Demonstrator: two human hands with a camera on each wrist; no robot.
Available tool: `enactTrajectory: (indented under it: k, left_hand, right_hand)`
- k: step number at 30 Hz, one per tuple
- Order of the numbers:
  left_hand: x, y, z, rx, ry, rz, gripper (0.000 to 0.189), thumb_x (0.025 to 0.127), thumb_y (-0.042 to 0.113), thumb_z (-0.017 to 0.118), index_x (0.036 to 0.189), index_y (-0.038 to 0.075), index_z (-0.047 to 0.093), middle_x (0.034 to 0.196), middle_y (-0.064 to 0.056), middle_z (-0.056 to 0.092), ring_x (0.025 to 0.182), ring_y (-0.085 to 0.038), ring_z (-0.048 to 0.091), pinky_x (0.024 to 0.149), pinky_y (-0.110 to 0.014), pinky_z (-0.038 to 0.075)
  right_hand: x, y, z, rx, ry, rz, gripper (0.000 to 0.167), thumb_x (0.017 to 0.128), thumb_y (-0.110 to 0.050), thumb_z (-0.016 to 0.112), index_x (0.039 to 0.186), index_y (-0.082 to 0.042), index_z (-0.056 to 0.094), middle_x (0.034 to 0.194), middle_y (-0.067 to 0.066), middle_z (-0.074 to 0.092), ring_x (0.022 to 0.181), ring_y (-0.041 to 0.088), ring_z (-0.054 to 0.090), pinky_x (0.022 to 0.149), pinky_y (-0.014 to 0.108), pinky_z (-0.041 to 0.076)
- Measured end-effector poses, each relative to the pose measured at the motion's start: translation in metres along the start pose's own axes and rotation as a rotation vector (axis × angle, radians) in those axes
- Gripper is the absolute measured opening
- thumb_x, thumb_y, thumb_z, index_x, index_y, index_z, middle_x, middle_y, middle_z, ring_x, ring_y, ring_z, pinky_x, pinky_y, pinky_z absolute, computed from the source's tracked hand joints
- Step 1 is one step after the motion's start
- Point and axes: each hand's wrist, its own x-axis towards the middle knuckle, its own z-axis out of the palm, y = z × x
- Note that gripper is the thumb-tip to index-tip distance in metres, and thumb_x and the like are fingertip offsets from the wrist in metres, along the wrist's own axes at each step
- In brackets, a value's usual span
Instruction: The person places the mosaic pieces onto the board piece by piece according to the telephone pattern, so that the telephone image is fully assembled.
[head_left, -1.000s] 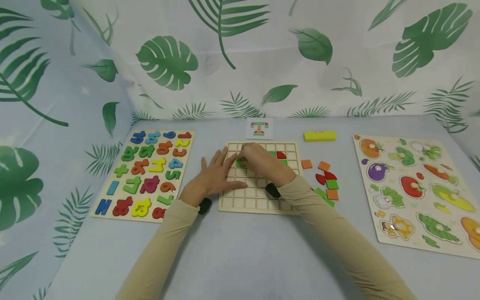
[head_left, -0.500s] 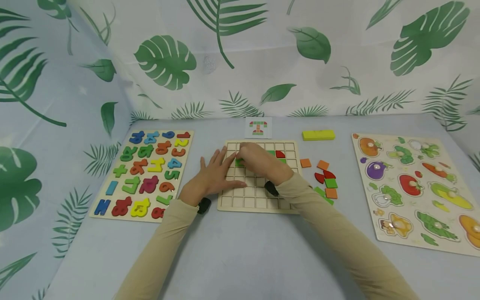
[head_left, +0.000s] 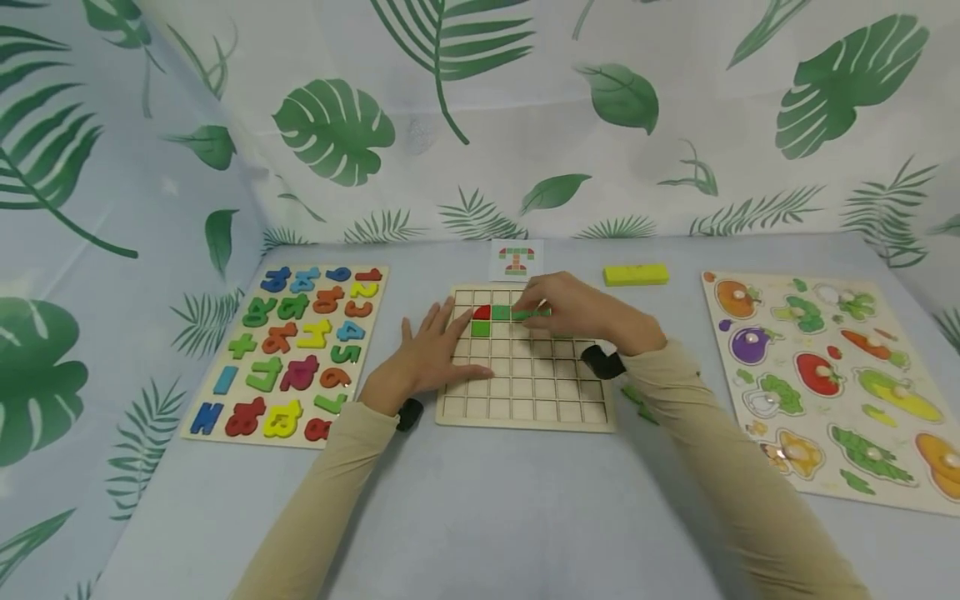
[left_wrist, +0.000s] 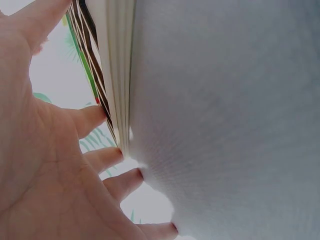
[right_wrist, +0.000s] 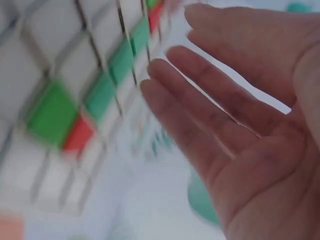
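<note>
Since the earlier frame, the right hand [head_left: 573,310] has moved rightward over the board [head_left: 521,407], so the left red piece [head_left: 482,312] is now uncovered; the left hand [head_left: 427,354] has stayed in its place. Nearest, loose green pieces [head_left: 632,394] lie beside the board, partly behind the right sleeve [head_left: 686,408]. The left grip is spread and rests at the board's left edge, with no piece in it. The right grip has long, straight fingers, and its wrist view shows nothing held. In that view, green pieces [right_wrist: 122,62] fill the row between two red ends. I judge that placing this row is finished and the hand is leaving it. Behind the board, the card [head_left: 517,260] shows orange below such a row, so the next move seems to call for a light pinch on an orange piece [right_wrist: 10,230].
</note>
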Motion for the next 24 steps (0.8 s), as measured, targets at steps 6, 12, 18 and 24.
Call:
enactTrajectory:
  k: [6,12,18,24]
  left_hand:
    - [0.0,-0.002,0.001,0.006,0.007,0.014,0.104,0.094,0.066,0.065,0.17,0.016,0.014,0.175,-0.015,-0.007,0.161,-0.037,-0.007,0.119,-0.074,-0.005]
    - [0.0,-0.003,0.003,0.009,0.001,0.011,0.104,0.095,0.066,0.064,0.17,0.016,0.014,0.175,-0.016,-0.007,0.161,-0.038,-0.006,0.119,-0.074,-0.005]
    - [0.0,-0.004,0.005,0.007,0.011,0.013,0.104,0.095,0.066,0.064,0.17,0.016,0.013,0.175,-0.015,-0.007,0.161,-0.037,-0.007,0.119,-0.074,-0.005]
    - [0.001,-0.003,0.004,0.003,0.017,0.015,0.104,0.095,0.066,0.064,0.17,0.017,0.013,0.175,-0.014,-0.007,0.161,-0.036,-0.007,0.119,-0.074,-0.006]
  right_hand:
    - [-0.043,0.017,-0.028,-0.003,0.042,0.101,0.022,0.094,0.003,0.073,0.116,0.006,0.076,0.112,0.017,0.071,0.106,0.036,0.069,0.093,0.05,0.058]
    - [-0.07,0.034,-0.031,-0.06,0.018,0.187,0.023,0.092,0.004,0.075,0.115,0.003,0.077,0.115,0.014,0.072,0.106,0.037,0.069,0.09,0.052,0.058]
    - [-0.079,0.047,-0.024,-0.074,-0.022,0.224,0.024,0.089,0.007,0.077,0.112,0.005,0.077,0.115,0.015,0.074,0.106,0.036,0.07,0.091,0.052,0.059]
    - [-0.078,0.056,-0.016,-0.06,0.012,0.238,0.026,0.086,0.008,0.079,0.112,0.006,0.078,0.112,0.015,0.074,0.104,0.035,0.069,0.092,0.052,0.058]
